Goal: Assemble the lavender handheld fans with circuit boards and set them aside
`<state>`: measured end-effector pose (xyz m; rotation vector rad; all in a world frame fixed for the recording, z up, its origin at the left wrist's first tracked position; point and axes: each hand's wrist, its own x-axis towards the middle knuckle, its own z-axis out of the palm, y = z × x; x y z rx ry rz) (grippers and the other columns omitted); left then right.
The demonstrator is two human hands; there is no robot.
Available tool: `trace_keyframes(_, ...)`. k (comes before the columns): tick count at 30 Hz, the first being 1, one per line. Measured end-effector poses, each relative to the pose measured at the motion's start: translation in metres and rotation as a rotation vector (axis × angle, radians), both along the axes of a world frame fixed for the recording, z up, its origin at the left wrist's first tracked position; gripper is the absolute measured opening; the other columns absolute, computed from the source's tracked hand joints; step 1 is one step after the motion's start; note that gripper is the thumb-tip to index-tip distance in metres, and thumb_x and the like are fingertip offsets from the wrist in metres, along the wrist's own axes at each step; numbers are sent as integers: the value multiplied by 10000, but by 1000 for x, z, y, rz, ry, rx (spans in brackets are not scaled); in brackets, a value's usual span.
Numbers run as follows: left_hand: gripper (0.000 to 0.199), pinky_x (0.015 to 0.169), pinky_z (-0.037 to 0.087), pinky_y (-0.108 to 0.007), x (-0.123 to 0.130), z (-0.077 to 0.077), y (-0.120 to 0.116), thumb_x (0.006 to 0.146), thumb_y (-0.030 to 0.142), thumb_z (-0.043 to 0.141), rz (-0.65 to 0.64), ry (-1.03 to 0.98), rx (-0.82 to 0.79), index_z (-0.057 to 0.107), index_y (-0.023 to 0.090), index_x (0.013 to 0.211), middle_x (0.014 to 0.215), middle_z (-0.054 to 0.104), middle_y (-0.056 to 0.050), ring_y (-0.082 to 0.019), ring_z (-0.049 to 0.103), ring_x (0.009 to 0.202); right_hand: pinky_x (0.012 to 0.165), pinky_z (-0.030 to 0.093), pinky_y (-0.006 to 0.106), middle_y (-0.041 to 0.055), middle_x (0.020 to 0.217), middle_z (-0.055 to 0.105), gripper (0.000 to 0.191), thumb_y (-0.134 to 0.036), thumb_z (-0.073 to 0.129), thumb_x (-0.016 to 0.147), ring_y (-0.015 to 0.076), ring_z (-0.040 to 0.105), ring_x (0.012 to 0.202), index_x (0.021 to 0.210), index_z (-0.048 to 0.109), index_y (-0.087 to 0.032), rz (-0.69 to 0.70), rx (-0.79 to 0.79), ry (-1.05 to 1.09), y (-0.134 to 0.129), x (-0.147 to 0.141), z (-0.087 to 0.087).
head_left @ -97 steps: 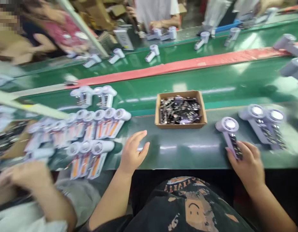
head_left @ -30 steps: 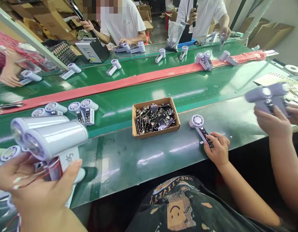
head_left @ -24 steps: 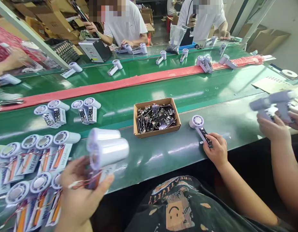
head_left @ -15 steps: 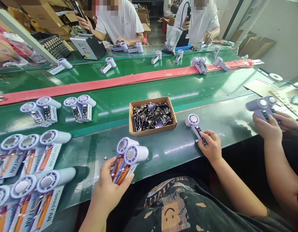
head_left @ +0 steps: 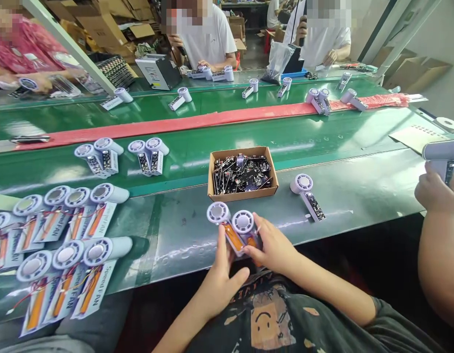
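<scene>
In front of my chest are two lavender handheld fans with open handles that show orange batteries. My left hand (head_left: 221,284) supports the left handheld fan (head_left: 218,214) from below, its thumb standing apart. Around the right handheld fan (head_left: 243,222), my right hand (head_left: 273,244) is closed at the head and handle. Just beyond my hands sits a cardboard box (head_left: 245,196) of black circuit boards (head_left: 241,172). Another handheld fan (head_left: 304,183), with a circuit board in its handle, lies on the bench to the right.
Rows of battery-fitted fans (head_left: 96,252) lie at left. Pairs with boards (head_left: 148,156) rest on the green belt (head_left: 190,147), before a red strip (head_left: 197,119). A neighbour's hand (head_left: 436,189) holds a fan at right; co-workers sit opposite.
My right hand has let go of the fan with the circuit board and come left to the battery-fitted pair. My left hand has moved right with the pair, which is now spread apart.
</scene>
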<state>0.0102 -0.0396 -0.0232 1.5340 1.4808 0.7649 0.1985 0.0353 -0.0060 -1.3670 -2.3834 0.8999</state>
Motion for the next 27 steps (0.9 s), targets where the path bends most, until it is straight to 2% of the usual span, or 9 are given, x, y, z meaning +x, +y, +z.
trace_keyframes(2, 920, 1041, 506, -485, -6, 12, -8, 905, 342, 557, -218, -204, -77, -85, 330, 1563, 1579, 359, -151, -282, 494, 1368, 1075, 432, 506, 227, 1460, 476, 876, -416, 681, 809, 340, 489, 1326, 1515, 282, -84, -64, -18, -71, 12, 5, 6)
trace_keyframes(4, 689, 953, 575, -450, -17, 20, -12, 905, 315, 562, -345, -203, -113, 284, 353, 1534, 1448, 550, -114, -278, 640, 1207, 1040, 445, 529, 208, 1428, 510, 867, -395, 693, 792, 353, 518, 1282, 1513, 301, -117, -99, 10, -142, 21, 16, 10)
trace_keyframes(6, 409, 886, 605, -398, -28, 22, -10, 914, 272, 537, -318, -14, 41, 606, 348, 1310, 1191, 728, -61, -236, 731, 1001, 1008, 455, 538, 187, 1384, 546, 816, -368, 671, 797, 357, 538, 1241, 1503, 329, -145, -108, 63, -189, 23, 22, 12)
trace_keyframes(8, 311, 933, 579, -400, -32, 18, 1, 908, 231, 541, -177, 240, 357, 685, 328, 1165, 1065, 761, -37, -224, 724, 984, 973, 470, 531, 181, 1313, 587, 781, -327, 633, 799, 350, 567, 1179, 1497, 338, -138, -107, 118, -207, 19, 20, 9)
trace_keyframes(11, 414, 1089, 449, -523, -29, 11, 24, 857, 256, 627, -51, 548, 619, 605, 281, 1270, 1342, 629, -103, -317, 558, 1283, 961, 474, 513, 181, 1238, 623, 789, -287, 601, 771, 332, 592, 1107, 1493, 334, -111, -52, 188, -177, 12, 5, 3)
trace_keyframes(15, 598, 1030, 498, -464, -29, 10, 47, 857, 364, 643, -158, 725, 323, 466, 268, 1420, 1430, 540, -116, -309, 560, 1253, 1035, 439, 492, 194, 1399, 529, 751, -261, 579, 777, 321, 517, 1253, 1475, 341, -114, 119, 320, 29, 18, -6, 0)
trace_keyframes(18, 573, 979, 522, -414, -33, 14, 50, 871, 384, 635, -57, 806, 171, 480, 290, 1415, 1335, 592, -101, -285, 597, 1176, 1040, 431, 496, 158, 1427, 508, 581, -240, 550, 837, 302, 497, 1272, 1404, 436, -187, 162, 430, 146, 31, -1, 4)
trace_keyframes(23, 600, 959, 528, -403, -23, 8, 48, 874, 382, 634, 95, 798, 140, 436, 304, 1434, 1316, 580, -102, -281, 603, 1155, 957, 474, 544, 160, 1303, 580, 511, -255, 620, 816, 336, 557, 1151, 1318, 550, -190, 242, 381, -34, 41, -1, -3)
trace_keyframes(27, 825, 1056, 479, -475, -19, 2, 45, 847, 353, 671, 140, 658, 195, 204, 259, 1520, 1500, 411, -177, -334, 494, 1338, 1022, 450, 537, 179, 1403, 510, 616, -195, 599, 800, 333, 498, 1259, 1402, 478, -163, 305, 357, 42, 45, -11, -10)
